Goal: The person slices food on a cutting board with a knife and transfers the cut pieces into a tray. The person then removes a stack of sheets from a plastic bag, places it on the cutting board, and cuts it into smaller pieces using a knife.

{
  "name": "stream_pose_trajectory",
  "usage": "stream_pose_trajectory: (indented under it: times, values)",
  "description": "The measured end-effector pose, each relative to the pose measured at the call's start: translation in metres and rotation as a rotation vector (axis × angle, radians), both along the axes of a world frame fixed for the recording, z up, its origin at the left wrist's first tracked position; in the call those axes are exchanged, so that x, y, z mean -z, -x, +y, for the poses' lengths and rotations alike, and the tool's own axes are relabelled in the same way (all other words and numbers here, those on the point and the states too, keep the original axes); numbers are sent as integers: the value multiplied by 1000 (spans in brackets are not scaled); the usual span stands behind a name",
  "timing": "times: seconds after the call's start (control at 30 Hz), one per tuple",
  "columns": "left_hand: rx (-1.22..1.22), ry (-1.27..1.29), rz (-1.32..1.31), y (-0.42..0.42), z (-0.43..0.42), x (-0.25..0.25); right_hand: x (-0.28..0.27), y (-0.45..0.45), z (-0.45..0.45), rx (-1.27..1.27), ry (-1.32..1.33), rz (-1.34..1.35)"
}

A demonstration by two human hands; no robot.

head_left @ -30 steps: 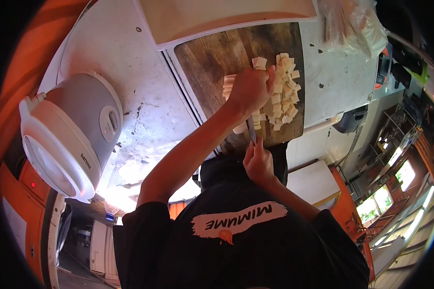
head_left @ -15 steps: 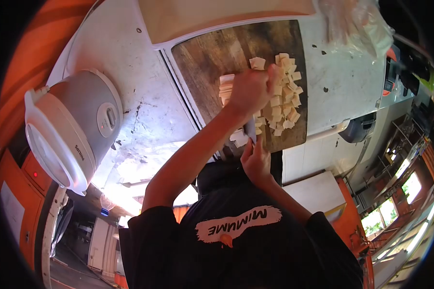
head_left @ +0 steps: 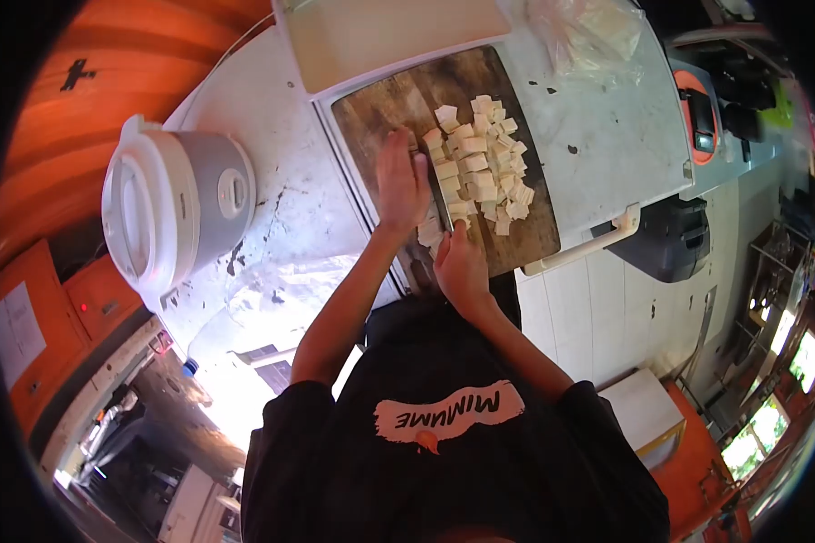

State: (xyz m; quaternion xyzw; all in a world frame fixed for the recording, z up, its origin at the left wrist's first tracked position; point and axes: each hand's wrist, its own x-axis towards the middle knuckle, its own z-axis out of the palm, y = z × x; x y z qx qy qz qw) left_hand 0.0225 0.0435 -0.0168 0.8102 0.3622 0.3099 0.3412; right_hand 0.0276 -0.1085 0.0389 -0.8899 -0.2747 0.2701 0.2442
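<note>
My right hand is wrapped round the handle of a knife, whose blade points away from me across the wooden cutting board. To the blade's left, my left hand lies with straight fingers over the place where pale sliced food sits, its thumb close to the blade. A few pale slices show below that hand; what lies under its palm is hidden. Right of the knife, several pale, tofu-like cubes are spread in a heap on the board.
A rice cooker stands at the left on the worn white surface. Beyond the board is a shallow pale tray. A clear plastic bag lies at the far right, and a white handle juts from the near edge.
My left hand has moved left and back from the heap of cubes to beside the knife blade. My right hand keeps the knife. The whole view has shifted somewhat with my head.
</note>
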Motion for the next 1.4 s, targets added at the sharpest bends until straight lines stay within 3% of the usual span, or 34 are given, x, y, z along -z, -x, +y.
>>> stream_pose_trajectory:
  times: [0.03, 0.23, 0.53, 0.87, 1.07, 1.13, 1.17, 1.23, 1.3, 1.37, 1.4]
  values:
    - [89, -136, 161, 8, -7, 3, -1, 1, -1, -16, -9, -3]
    - [93, -52, 62, 11, -9, 16, 7, -1, -2, -40, -47, -14]
    - [71, -208, 54, 12, -12, 30, 10, 2, -14, -91, -113, -123]
    - [48, -194, 2, 12, -7, 33, 12, -7, -24, -32, -127, -91]
    - [102, -109, -6, 13, -4, 27, 5, -26, -22, -112, -225, -72]
    - [101, 207, -38, 12, -5, 21, 1, -39, -29, -159, -325, -52]
    - [95, 201, -44, 14, -9, 19, -3, -46, -36, -111, -369, -72]
    - [79, -22, -18, 12, -12, 13, -26, -61, -49, -8, -431, -159]
    - [9, -78, -52, 8, -19, 4, -15, -97, -70, 6, -352, -243]
    - [-155, -301, -81, 0, -22, -3, -22, -126, -92, 72, -373, -109]
    - [-160, -312, -81, -1, -23, -5, -16, -142, -106, 65, -326, -168]
